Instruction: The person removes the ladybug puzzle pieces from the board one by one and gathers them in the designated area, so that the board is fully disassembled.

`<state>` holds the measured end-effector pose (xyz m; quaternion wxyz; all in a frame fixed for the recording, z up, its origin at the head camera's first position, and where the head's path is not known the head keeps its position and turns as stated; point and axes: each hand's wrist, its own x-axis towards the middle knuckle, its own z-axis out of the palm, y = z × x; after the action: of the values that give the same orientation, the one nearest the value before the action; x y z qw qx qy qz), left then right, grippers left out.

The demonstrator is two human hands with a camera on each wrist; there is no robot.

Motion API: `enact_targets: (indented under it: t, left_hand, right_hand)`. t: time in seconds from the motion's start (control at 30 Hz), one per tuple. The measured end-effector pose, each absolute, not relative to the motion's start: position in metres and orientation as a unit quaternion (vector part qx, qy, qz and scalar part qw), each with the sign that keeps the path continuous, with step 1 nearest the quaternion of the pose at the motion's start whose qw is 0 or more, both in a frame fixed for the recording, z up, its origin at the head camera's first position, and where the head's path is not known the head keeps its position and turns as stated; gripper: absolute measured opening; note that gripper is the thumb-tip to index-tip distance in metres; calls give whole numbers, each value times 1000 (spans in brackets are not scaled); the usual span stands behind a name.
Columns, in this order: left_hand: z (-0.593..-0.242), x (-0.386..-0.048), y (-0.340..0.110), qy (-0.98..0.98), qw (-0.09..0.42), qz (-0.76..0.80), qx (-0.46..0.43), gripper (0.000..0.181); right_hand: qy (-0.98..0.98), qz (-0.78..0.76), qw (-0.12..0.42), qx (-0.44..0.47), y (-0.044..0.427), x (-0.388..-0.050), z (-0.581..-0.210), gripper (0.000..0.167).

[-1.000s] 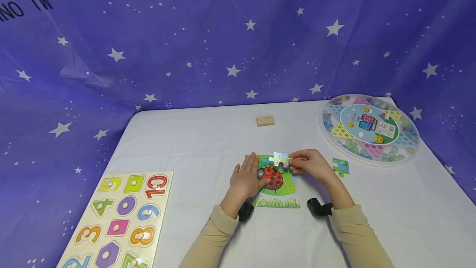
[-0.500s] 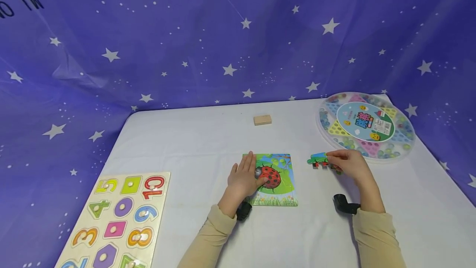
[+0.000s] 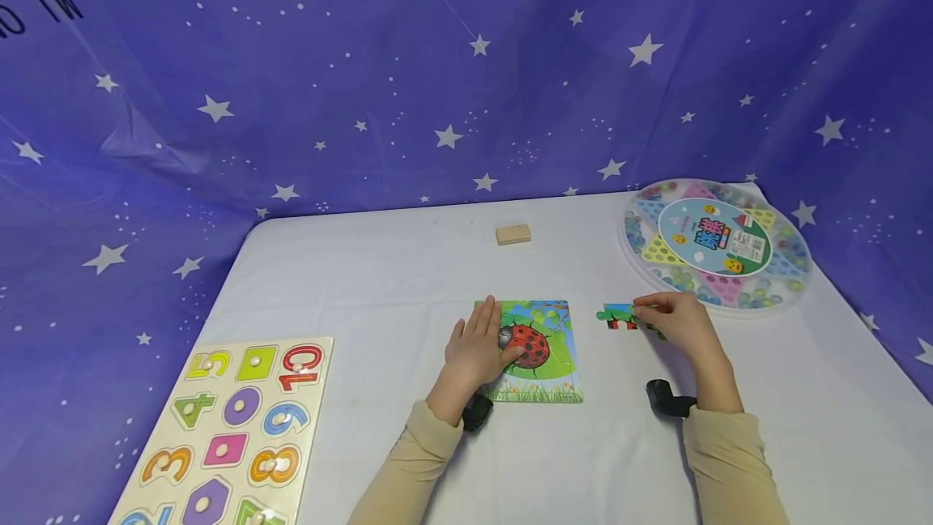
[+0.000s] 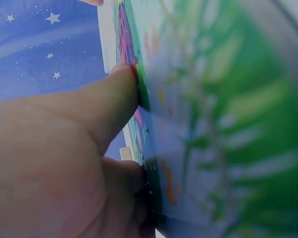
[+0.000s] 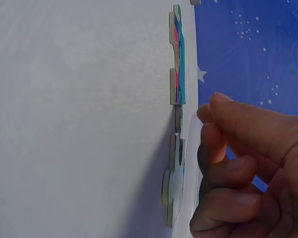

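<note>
My left hand rests flat on the left part of a ladybug puzzle, its thumb lying on the ladybug; in the left wrist view the thumb touches the picture. To the right, a jigsaw piece with red, green and blue lies on the table. A second jigsaw piece lies beside it, mostly hidden by my right hand. In the right wrist view, my right fingers are loosely curled, holding nothing and apart from both pieces.
Behind the puzzle lies a small wooden block. At the back right sits a round marble game box. A wooden number peg board occupies the front left. A blue star-print curtain hangs past the table's far edge.
My right hand has carried the red, green and blue piece from the puzzle's upper right to the table at the right and let go of it. My left hand has stayed on the puzzle.
</note>
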<state>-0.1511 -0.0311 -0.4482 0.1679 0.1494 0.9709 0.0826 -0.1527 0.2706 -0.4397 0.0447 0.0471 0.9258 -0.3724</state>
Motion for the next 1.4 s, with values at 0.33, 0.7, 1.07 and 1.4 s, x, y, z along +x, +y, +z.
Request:
enact_targets:
  t: [0.33, 0.7, 1.07, 1.4]
  left_hand:
    - [-452, -153, -31, 971, 170, 85, 148, 80]
    - [-452, -154, -37, 978, 176, 62, 96, 94]
    - [-447, -152, -38, 978, 183, 57, 87, 96]
    - [-446, -153, -52, 973, 161, 119, 114, 94]
  right_hand:
    - [915, -402, 42, -8, 245, -153, -428, 37]
    - [896, -377, 123, -202, 143, -166, -432, 42]
    - [872, -375, 137, -282, 111, -172, -437, 27]
    - [843, -464, 200, -185, 113, -174, -444, 56]
